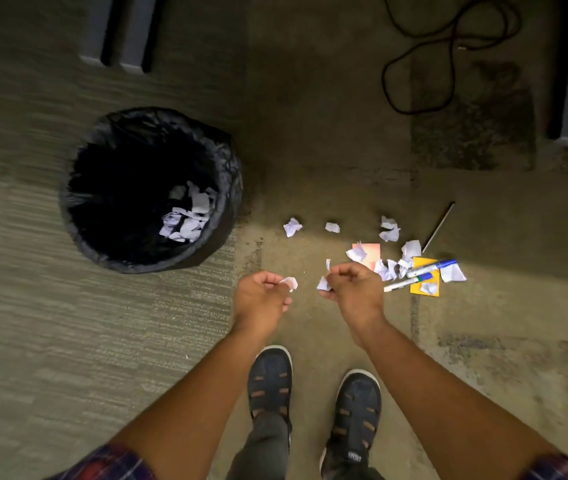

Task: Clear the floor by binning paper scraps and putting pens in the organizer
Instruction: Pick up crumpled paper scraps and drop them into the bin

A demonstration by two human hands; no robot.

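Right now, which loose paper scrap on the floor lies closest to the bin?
The crumpled scrap at the left end of the far row; every other loose scrap lies farther right of the bin.

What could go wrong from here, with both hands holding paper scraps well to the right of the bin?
The left hand and right hand pinch small white paper scraps loosely; pieces may drop before reaching the black-lined round bin. The blue-capped white markers lie among crumpled scraps and could get scooped up with them.

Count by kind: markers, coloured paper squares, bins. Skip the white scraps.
Markers: 2, blue-capped marker and green-banded marker
Coloured paper squares: 2, pink square and yellow square
Bins: 1, bin
Total: 5
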